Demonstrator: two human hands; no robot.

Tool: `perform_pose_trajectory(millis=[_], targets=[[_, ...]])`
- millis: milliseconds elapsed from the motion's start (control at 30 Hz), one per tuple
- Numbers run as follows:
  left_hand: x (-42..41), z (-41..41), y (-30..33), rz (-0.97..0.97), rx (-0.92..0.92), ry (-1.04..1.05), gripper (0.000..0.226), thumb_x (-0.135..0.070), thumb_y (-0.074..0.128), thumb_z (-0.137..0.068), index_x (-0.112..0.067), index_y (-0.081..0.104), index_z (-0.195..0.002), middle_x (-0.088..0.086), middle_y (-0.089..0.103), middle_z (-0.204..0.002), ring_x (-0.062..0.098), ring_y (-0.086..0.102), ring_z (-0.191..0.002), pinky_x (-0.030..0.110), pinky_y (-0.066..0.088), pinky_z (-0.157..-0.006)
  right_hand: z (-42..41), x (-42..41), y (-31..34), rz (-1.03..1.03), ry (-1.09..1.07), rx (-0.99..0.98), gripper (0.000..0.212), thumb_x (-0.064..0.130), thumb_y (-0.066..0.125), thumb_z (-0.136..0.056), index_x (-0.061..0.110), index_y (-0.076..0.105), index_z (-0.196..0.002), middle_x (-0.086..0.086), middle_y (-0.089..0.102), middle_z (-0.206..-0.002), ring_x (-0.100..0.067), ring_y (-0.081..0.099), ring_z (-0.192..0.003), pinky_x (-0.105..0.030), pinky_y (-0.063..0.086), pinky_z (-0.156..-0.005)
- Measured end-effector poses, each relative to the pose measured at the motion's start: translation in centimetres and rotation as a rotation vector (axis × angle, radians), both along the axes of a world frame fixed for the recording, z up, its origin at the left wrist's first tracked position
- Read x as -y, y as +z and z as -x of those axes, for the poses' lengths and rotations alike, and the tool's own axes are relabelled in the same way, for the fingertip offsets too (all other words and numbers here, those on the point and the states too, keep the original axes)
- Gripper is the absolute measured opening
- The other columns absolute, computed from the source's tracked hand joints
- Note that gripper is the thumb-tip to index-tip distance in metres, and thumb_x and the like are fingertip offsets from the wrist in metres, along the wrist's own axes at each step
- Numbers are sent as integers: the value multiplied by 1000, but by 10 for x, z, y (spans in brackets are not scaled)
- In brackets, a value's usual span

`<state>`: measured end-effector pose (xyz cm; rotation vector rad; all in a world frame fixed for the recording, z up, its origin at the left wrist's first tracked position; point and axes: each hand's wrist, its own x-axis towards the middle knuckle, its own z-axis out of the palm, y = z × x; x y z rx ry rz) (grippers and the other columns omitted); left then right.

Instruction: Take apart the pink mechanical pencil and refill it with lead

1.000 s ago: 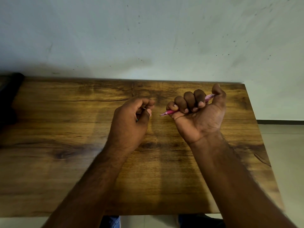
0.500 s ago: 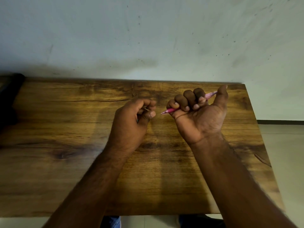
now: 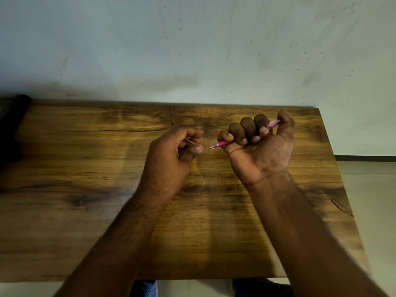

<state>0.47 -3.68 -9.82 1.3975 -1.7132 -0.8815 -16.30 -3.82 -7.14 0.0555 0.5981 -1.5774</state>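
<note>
My right hand grips the pink mechanical pencil in a fist, palm up, above the middle of the wooden table. The pencil's metal tip points left toward my left hand. Its back end sticks out under my right thumb, which lies against it. My left hand is curled a short way left of the tip, apart from the pencil. A small teal bit and a thin pale sliver show inside its fingers. What it holds is mostly hidden.
The table's far edge runs along a pale wall, and its right edge drops to a tiled floor. A dark object sits at the table's far left end. My knees show under the near edge.
My right thumb eased slightly off the pencil's back end and came back onto it. Both hands stay in nearly the same place.
</note>
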Motion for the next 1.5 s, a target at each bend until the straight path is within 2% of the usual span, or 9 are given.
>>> perform_pose_trajectory(millis=[133,300,533,633,800,967,1133,1267,1500], targets=[[0,0,0,-9,-10,-1,31,-8,75,-88,-23,71,-115,-22,69,-101,-9,66,-95,7,51,-79,0,-1,1,-10,-7,10,68,71,42,-94,16,38,-55,2,23,-51,-16,22,-53,-31,33,-59],[0,0,0,-9,-16,-3,30,-8,75,-88,-21,71,-115,-22,69,-101,-9,66,-95,7,51,-80,-1,0,1,-21,3,-11,62,58,46,-95,16,37,-51,1,22,-50,-16,20,-53,-31,32,-58],[0,1,0,-15,-24,3,29,-10,75,-89,-21,71,-115,-18,71,-103,-4,68,-95,14,55,-83,-1,-1,0,-9,13,-5,71,70,43,-94,16,37,-49,1,22,-48,-17,20,-53,-31,33,-58],[0,1,1,-10,-18,1,29,-11,74,-89,-21,71,-116,-17,72,-103,-4,68,-96,12,53,-82,-1,0,0,-7,9,-22,67,60,43,-96,15,37,-47,1,22,-47,-17,19,-53,-31,32,-58],[1,1,1,-13,-13,4,29,-11,74,-89,-22,71,-116,-20,71,-102,-6,67,-96,9,52,-81,0,-1,1,-24,5,-3,71,72,44,-93,15,37,-51,1,22,-49,-16,19,-54,-32,31,-60],[0,0,0,-18,-6,5,29,-11,74,-89,-22,71,-116,-21,70,-101,-8,66,-94,5,49,-79,0,0,1,-11,14,-23,64,58,44,-97,15,38,-50,1,22,-49,-17,19,-54,-32,33,-58],[0,2,0,-27,-6,9,29,-11,75,-89,-22,71,-116,-17,72,-103,-7,67,-94,10,52,-81,1,-1,1,-6,-1,-1,68,68,43,-95,15,39,-52,1,23,-49,-16,20,-53,-31,33,-57],[0,1,-1,-22,-3,10,29,-11,75,-89,-22,72,-116,-21,70,-100,-11,64,-92,9,52,-80,0,-1,1,-2,6,-24,64,59,43,-96,16,38,-49,1,22,-49,-16,20,-52,-31,33,-58],[-1,2,-1,-25,-1,6,30,-11,75,-88,-23,72,-115,-23,69,-101,-13,63,-91,6,49,-78,0,-1,2,1,19,-15,64,60,43,-96,16,37,-50,1,22,-49,-16,18,-54,-32,32,-58]])
